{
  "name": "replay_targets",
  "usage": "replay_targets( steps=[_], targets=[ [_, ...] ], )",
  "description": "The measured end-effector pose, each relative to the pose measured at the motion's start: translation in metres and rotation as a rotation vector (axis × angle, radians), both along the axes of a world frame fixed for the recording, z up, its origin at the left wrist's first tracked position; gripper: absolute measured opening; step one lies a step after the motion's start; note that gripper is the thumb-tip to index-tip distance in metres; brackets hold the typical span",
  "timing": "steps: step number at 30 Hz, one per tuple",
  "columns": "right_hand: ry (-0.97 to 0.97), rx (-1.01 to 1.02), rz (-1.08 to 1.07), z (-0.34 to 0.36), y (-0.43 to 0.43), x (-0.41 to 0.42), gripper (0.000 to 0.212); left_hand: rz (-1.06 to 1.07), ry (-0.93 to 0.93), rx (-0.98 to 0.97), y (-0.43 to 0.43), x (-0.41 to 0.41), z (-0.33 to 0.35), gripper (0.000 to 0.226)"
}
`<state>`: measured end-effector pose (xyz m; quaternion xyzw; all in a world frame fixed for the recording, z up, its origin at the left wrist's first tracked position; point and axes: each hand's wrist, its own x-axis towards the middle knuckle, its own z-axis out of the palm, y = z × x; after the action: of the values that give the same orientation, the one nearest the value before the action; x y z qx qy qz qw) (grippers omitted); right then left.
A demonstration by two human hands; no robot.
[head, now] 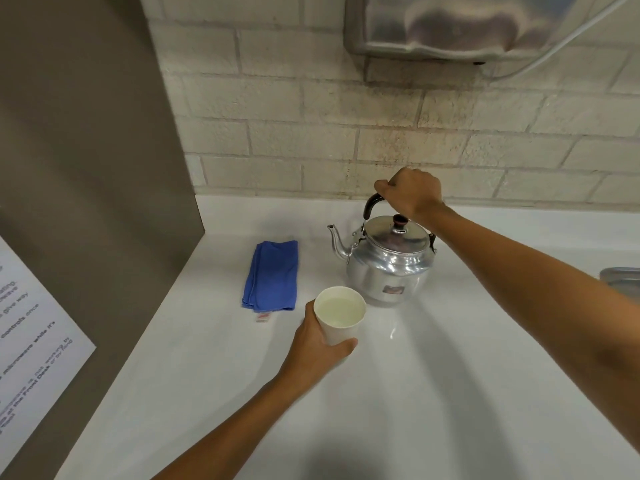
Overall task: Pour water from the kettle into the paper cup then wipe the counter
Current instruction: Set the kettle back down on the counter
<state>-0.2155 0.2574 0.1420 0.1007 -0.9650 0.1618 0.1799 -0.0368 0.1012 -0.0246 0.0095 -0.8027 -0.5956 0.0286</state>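
A shiny metal kettle with a black handle and a dark lid knob stands upright on the white counter, spout pointing left. My right hand is closed over the top of its handle. Just in front of the kettle a white paper cup holds water. My left hand wraps around the cup's lower part from the left. A folded blue cloth lies flat on the counter to the left of the kettle, apart from both hands.
A grey-brown panel with a printed notice walls off the counter's left side. A pale brick wall runs along the back. A metal dispenser hangs above. A metal edge shows at the far right.
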Motion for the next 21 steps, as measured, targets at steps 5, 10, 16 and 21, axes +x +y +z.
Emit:
replay_targets(
  steps=[5,10,16,21],
  targets=[
    [-0.01,-0.009,-0.006,-0.013,-0.009,-0.012,0.048,-0.003,-0.007,0.009,0.0,0.0,-0.001,0.073],
    [-0.02,0.003,-0.011,-0.018,-0.014,-0.021,0.048,-0.011,-0.014,0.028,-0.001,0.001,-0.001,0.073],
    [-0.032,0.033,-0.013,-0.025,-0.017,-0.028,0.048,-0.017,-0.01,0.026,-0.001,0.001,-0.002,0.074],
    [-0.027,0.055,-0.013,-0.028,-0.02,-0.033,0.05,-0.022,-0.014,0.026,-0.001,0.001,-0.002,0.074]
  ],
)
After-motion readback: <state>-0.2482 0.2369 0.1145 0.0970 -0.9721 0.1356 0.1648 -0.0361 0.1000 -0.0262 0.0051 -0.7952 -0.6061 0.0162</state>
